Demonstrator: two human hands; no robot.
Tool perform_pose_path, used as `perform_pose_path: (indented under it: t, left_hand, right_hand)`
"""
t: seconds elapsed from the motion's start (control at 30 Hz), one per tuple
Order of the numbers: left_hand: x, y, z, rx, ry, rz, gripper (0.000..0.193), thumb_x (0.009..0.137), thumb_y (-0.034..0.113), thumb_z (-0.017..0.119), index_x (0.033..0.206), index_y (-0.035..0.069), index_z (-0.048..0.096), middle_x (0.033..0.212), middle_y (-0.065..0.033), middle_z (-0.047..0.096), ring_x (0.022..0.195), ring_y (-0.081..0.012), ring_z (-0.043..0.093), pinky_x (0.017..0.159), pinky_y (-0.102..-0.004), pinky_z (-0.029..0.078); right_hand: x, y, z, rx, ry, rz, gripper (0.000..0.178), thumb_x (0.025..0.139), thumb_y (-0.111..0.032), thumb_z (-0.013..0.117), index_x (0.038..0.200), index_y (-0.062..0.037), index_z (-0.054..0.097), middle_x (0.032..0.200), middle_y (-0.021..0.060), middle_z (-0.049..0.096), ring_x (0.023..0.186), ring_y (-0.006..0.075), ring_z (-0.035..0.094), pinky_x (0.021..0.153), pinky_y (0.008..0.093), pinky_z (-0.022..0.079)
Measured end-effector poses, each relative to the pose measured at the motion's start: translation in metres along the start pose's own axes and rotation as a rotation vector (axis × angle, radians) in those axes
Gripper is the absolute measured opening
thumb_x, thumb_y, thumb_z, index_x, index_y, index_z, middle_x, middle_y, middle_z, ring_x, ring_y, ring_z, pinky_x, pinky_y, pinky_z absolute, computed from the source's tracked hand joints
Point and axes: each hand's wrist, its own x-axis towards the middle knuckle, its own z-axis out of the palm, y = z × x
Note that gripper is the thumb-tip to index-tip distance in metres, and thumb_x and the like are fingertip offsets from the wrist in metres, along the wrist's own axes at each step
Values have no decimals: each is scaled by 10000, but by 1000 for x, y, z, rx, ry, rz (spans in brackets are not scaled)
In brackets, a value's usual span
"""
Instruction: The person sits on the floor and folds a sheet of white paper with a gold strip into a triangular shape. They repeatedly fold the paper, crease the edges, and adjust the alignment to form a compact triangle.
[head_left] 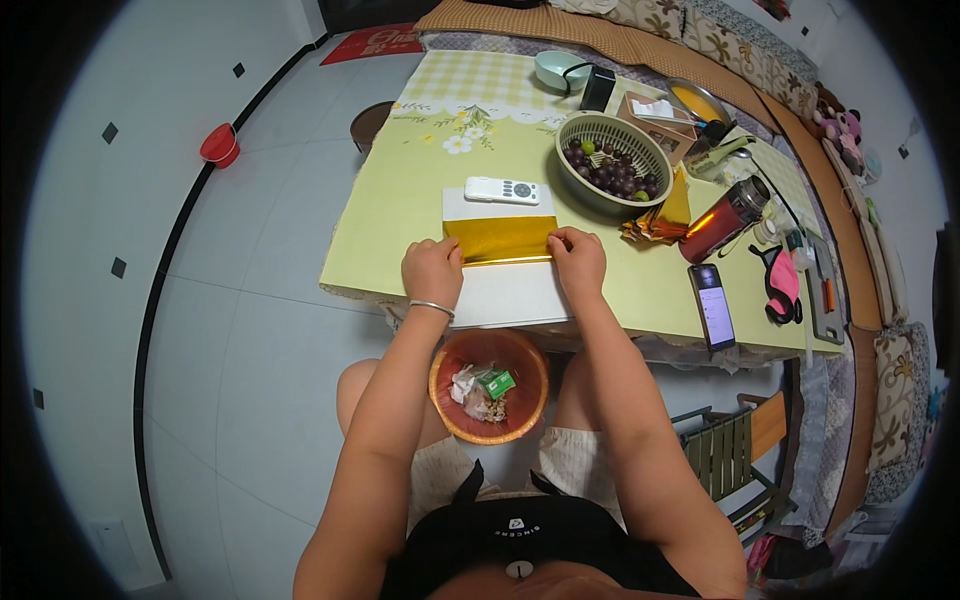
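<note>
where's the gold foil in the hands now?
Head view, near centre: the gold foil is over the white sheet, left hand and right hand at its ends, remote just beyond it.

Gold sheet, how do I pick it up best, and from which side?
Try the gold sheet by its left and right ends, one grip coming from each side, where the left hand and right hand are now. It looks thin and wide, lying across the white sheet, so holding both ends should likely keep it straight.
</note>
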Motion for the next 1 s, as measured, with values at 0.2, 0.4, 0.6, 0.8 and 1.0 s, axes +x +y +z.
perform_pose_path:
  t: [0.2,0.4,0.6,0.8,1.0]
  left_hand:
    - [3,14,-9,164,103,119,258,802,79,708,1058,59,737,1039,-191,674,886,-352,639,819,-430,526]
    - [11,4,-3,-249,-496,116,333,870,67,599,1182,131,694,1464,-198,484,1343,-394,457,1091,-438,407]
    - [4,18,-17,13,-547,467,578,879,564,619,1369,260,601,1528,-256,374,1415,-495,309,1170,-515,273]
    - [-4,14,-13,78,-556,494,824,790,752,589,1473,304,481,1586,-274,249,1471,-501,170,1201,-547,151]
    - [-10,14,-15,150,-585,439,948,781,755,598,1521,195,403,1601,-262,221,1505,-413,156,1203,-553,127]
  right_hand:
    - [1,4,1,-18,3,-6,97,801,-166,736,848,-83,748,802,74,713,817,272,623,762,389,512]
    - [1,0,1,-33,-6,-25,98,792,-161,737,850,-81,736,780,68,705,801,270,622,746,391,511]
    - [0,-7,-4,-161,-8,-60,51,797,-135,718,818,-92,736,953,95,715,926,300,621,830,436,488]
    - [-6,-21,-1,-317,-20,-528,155,843,-117,660,964,-27,696,1273,198,616,1263,394,510,1068,509,383]
    - [-39,-31,-2,-235,-572,-430,802,955,-489,542,1495,55,306,1571,265,287,1482,376,248,1212,463,201]
